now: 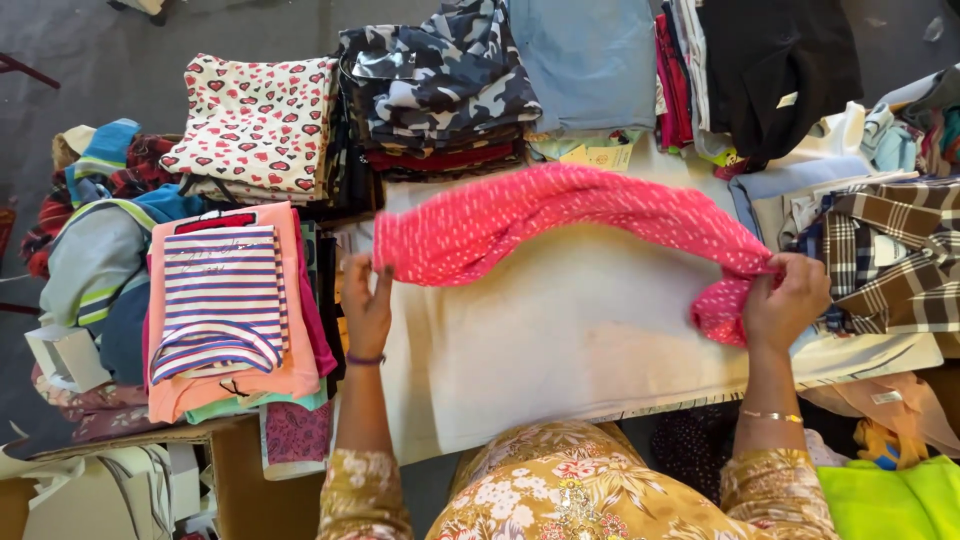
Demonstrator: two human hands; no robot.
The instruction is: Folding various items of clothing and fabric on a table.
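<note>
A pink garment with small white dots [560, 220] is stretched in an arc above a cream cloth-covered table [560, 340]. My left hand [366, 305] pinches its left end near the table's left edge. Over at the right, my right hand [785, 300] grips the other end, where the fabric is bunched and hangs down. Both wrists wear thin bracelets, and my sleeves are floral yellow.
Folded stacks line the back: a heart-print one [255, 120], a camouflage one [440, 80] and a light blue one [585, 60]. A striped top on a peach garment [220, 300] lies at left. Plaid cloth [890, 250] sits at right, a black garment [775, 70] behind it.
</note>
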